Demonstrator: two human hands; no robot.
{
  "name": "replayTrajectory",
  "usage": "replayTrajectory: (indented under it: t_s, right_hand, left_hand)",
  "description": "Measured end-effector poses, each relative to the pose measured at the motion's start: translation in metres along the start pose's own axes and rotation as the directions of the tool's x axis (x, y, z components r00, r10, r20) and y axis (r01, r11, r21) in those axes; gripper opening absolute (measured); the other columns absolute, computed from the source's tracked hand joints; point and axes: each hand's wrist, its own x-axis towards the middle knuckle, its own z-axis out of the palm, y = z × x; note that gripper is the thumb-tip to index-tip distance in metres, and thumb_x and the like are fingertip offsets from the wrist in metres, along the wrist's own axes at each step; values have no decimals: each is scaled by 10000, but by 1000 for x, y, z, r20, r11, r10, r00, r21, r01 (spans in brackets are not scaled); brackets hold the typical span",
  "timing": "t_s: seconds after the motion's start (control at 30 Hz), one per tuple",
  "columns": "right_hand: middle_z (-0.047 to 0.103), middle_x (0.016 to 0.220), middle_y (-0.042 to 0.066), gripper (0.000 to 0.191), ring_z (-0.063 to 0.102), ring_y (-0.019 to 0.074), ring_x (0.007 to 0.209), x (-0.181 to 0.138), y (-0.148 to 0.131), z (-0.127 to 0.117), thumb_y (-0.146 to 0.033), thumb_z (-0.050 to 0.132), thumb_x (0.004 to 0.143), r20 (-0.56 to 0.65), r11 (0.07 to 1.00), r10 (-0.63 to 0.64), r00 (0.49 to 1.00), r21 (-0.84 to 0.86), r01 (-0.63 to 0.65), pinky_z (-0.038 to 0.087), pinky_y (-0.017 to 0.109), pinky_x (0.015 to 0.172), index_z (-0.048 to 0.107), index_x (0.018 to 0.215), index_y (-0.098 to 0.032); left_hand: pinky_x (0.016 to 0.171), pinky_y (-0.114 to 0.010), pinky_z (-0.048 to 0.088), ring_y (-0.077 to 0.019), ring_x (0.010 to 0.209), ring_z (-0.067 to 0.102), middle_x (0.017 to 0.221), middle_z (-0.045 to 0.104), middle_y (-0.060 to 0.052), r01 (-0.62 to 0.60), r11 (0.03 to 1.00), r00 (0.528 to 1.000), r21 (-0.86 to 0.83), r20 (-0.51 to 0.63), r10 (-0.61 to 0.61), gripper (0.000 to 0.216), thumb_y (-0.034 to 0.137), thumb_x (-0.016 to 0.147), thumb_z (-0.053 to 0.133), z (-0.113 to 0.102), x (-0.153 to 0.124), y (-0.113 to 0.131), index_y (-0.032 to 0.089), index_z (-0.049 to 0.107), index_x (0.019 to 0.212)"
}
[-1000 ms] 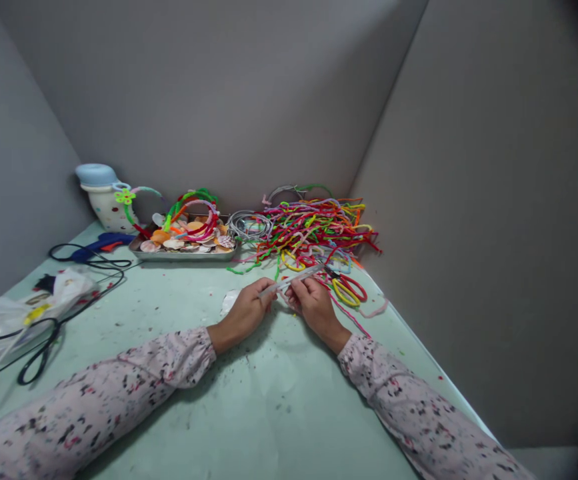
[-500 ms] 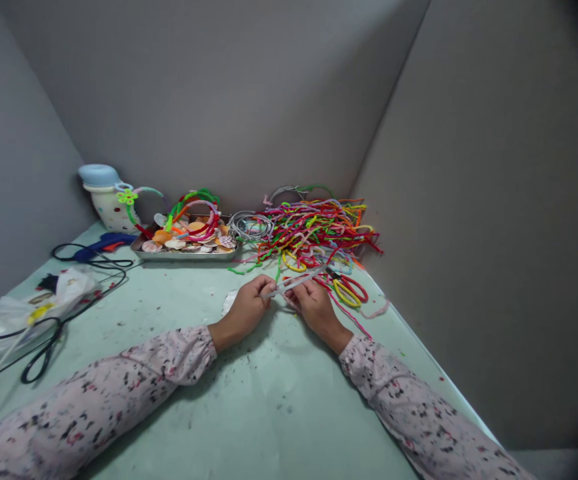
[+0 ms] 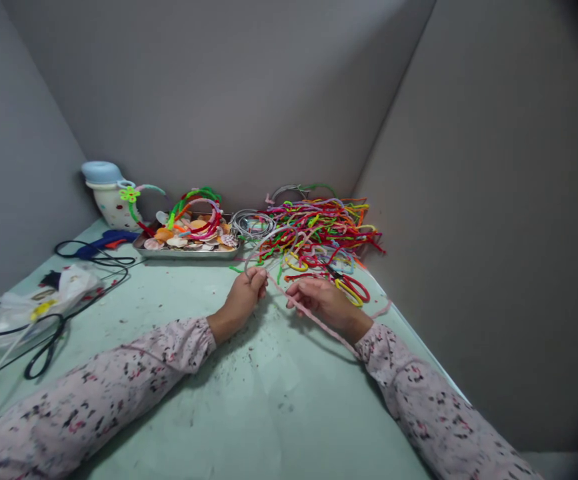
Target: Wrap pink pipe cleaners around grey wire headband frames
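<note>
My left hand (image 3: 243,295) is closed, pinching a thin grey headband hoop (image 3: 247,261) together with one end of a pink pipe cleaner (image 3: 319,323). The hoop curves up and away toward the back of the table, where its far part blends into the clutter. From the left fingertips the pipe cleaner slants down to the right, across the front of my right hand (image 3: 325,301). The right fingers are bent around it close to the left hand, and its loose tail hangs by the right wrist.
Behind my hands lie a heap of colourful pipe cleaners (image 3: 319,227), coiled grey hoops (image 3: 253,225) and scissors (image 3: 351,292). A metal tray (image 3: 189,254) holds shells and wrapped headbands. At left are a lidded cup (image 3: 111,200), a blue glue gun (image 3: 103,244), black cable and plastic bag (image 3: 76,283).
The hoop has turned from lying across both hands to curving away behind the left. My right hand has moved slightly right, and the pink pipe cleaner now stretches between the hands.
</note>
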Motion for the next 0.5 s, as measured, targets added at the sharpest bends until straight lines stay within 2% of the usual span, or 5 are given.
replayTrajectory:
  t_s: [0.13,0.33,0.4,0.5]
  right_hand:
    - [700,763,56,323,580,109,543,-2,1,-11,-407,630,795,60,998,51,997,46,-54,462,227,526,634,982,-144]
    - [674,733,24,312,578,101,543,-8,-4,-16,-378,684,746,88,993,40,995,111,-50,443,217,525,608,953,-158]
    - [647,684,7,305,560,99,537,-7,-4,-15,-379,681,747,44,994,27,999,105,-32,433,217,527,613,950,-162]
    - [631,705,-2,297,544,91,553,0,1,-12,-367,659,770,-101,995,-33,994,91,42,413,206,528,609,989,-172]
  left_hand:
    - [464,-195,291,-65,482,384,598,462,41,89,979,996,-181,33,-84,245,368,806,551,3,0,3,158,492,695]
    - [442,-180,278,-50,477,385,613,463,44,117,951,993,-285,7,-119,253,369,752,613,-1,4,0,149,499,697]
    - [436,-183,273,-50,472,381,609,462,42,122,950,993,-289,27,-119,255,372,743,615,-1,4,-1,149,504,693]
    - [436,-188,269,-52,469,378,608,461,37,173,948,980,-267,146,-137,255,378,757,601,1,0,0,147,512,697]
